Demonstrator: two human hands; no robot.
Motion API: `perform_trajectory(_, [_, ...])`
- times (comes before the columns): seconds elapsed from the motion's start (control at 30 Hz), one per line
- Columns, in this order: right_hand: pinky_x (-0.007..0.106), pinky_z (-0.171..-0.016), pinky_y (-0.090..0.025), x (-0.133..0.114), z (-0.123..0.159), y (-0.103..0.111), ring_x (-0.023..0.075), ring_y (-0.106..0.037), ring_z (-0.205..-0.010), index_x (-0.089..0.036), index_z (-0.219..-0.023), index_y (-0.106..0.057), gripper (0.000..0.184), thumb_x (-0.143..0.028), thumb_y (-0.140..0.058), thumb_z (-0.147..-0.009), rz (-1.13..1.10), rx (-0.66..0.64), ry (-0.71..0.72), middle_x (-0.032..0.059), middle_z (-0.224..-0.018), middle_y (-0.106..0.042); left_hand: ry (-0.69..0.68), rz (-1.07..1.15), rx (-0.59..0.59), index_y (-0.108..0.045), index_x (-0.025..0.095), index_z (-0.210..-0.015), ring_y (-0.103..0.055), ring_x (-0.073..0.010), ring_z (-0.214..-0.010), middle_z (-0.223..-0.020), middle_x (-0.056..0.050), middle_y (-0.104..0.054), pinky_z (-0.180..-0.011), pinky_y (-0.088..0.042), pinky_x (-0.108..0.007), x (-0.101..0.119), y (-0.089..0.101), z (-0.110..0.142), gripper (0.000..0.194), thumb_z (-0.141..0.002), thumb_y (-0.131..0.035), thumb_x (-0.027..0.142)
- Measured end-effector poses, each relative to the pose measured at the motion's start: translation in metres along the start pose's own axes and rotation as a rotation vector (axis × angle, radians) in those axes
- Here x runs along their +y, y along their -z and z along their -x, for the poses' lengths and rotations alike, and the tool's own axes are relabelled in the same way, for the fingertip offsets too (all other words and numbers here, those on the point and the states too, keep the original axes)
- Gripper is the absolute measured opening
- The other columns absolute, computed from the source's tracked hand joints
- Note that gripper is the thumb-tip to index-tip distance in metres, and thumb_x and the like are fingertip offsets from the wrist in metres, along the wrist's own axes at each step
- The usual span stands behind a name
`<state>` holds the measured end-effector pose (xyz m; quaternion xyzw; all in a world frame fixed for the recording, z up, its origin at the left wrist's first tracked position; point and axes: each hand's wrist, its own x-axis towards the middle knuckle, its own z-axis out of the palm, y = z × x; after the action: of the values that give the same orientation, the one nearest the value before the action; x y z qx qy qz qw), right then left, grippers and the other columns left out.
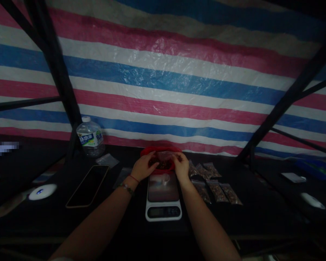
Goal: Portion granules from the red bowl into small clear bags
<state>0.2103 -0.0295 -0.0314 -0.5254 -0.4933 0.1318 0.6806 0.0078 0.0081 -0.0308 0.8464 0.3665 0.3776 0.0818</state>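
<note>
Both hands are pinching one small clear bag [164, 156] at its top edge, the left hand [144, 167] at nine o'clock of it, the right hand [180, 167] at three, over a red bowl [160, 149] of brown bits. Six filled bags [216, 185] are lying at the right hand's four o'clock, so the work looks well underway. A kitchen scale [163, 197] is sitting at six o'clock, with empty bags [107, 160] at ten.

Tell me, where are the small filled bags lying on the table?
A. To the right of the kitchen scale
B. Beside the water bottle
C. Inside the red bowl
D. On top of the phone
A: the filled bags lie in a cluster on the dark table just right of the kitchen scale, by the right hand, far from the water bottle.
</note>
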Motion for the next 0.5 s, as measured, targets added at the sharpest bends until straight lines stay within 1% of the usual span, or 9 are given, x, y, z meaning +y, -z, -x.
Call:
perform_trajectory(0.07, [0.03,-0.07,-0.051,0.001,0.005,-0.004,0.0158,-0.06,-0.071,-0.018,-0.084,-0.063,0.019,-0.035,-0.061,-0.075,-0.169,-0.067,-0.105,0.0019,-0.08,-0.065,-0.002,0.0,0.023,-0.046,0.017,-0.133,-0.061,-0.0241,-0.106,-0.117,-0.011,-0.064,-0.093,-0.047,-0.037,0.003,0.001,0.0,0.059,-0.084,-0.056,0.047])
perform_trajectory(0.13, [0.029,-0.068,-0.052,0.002,0.009,-0.008,0.0151,-0.061,-0.069,-0.019,-0.088,-0.061,0.023,-0.036,-0.065,-0.073,-0.273,-0.141,-0.175,0.001,-0.08,-0.065,-0.01,0.004,0.044,-0.055,0.016,-0.124,-0.062,-0.0242,-0.102,-0.112,-0.011,-0.066,-0.09,-0.049,-0.037,0.005,0.0,0.001,0.049,-0.084,-0.056,0.045])
perform_trajectory(0.2, [0.029,-0.07,-0.053,0.002,0.012,-0.009,0.0156,-0.062,-0.072,-0.019,-0.091,-0.061,0.028,-0.034,-0.07,-0.068,-0.277,-0.197,-0.189,0.0012,-0.083,-0.066,-0.01,0.031,0.053,-0.064,0.016,-0.105,-0.064,-0.0227,-0.092,-0.099,-0.01,-0.069,-0.084,-0.051,-0.035,0.005,-0.001,0.001,0.033,-0.085,-0.054,0.041])
perform_trajectory(0.27, [0.029,-0.071,-0.052,0.003,0.012,-0.008,0.0164,-0.064,-0.076,-0.019,-0.092,-0.062,0.03,-0.031,-0.071,-0.066,-0.264,-0.248,-0.194,0.0019,-0.086,-0.068,0.012,0.072,0.091,-0.066,0.017,-0.091,-0.065,-0.0209,-0.084,-0.089,-0.008,-0.07,-0.078,-0.051,-0.034,0.003,-0.002,0.001,0.026,-0.086,-0.052,0.038])
perform_trajectory(0.33, [0.028,-0.067,-0.052,0.003,0.01,-0.005,0.0159,-0.064,-0.072,-0.019,-0.09,-0.063,0.028,-0.031,-0.07,-0.066,-0.277,-0.265,-0.215,0.0015,-0.084,-0.068,0.052,0.139,0.161,-0.066,0.017,-0.087,-0.065,-0.0196,-0.081,-0.087,-0.007,-0.07,-0.077,-0.051,-0.032,0.0,-0.004,0.001,0.025,-0.085,-0.053,0.037])
perform_trajectory(0.43, [0.025,-0.053,-0.048,0.001,0.009,-0.001,0.013,-0.057,-0.056,-0.019,-0.084,-0.062,0.021,-0.032,-0.068,-0.068,-0.277,-0.233,-0.239,-0.002,-0.068,-0.063,0.129,0.266,0.243,-0.066,0.017,-0.087,-0.065,-0.0176,-0.076,-0.083,-0.005,-0.07,-0.072,-0.051,-0.029,-0.003,-0.004,-0.002,0.025,-0.084,-0.054,0.039])
perform_trajectory(0.5, [0.023,-0.049,-0.045,-0.003,0.008,0.001,0.0119,-0.054,-0.051,-0.018,-0.081,-0.062,0.02,-0.031,-0.068,-0.068,-0.274,-0.217,-0.234,-0.0032,-0.062,-0.06,0.167,0.339,0.274,-0.066,0.016,-0.088,-0.065,-0.0166,-0.074,-0.082,-0.004,-0.07,-0.07,-0.051,-0.028,0.0,-0.002,-0.005,0.026,-0.085,-0.053,0.039])
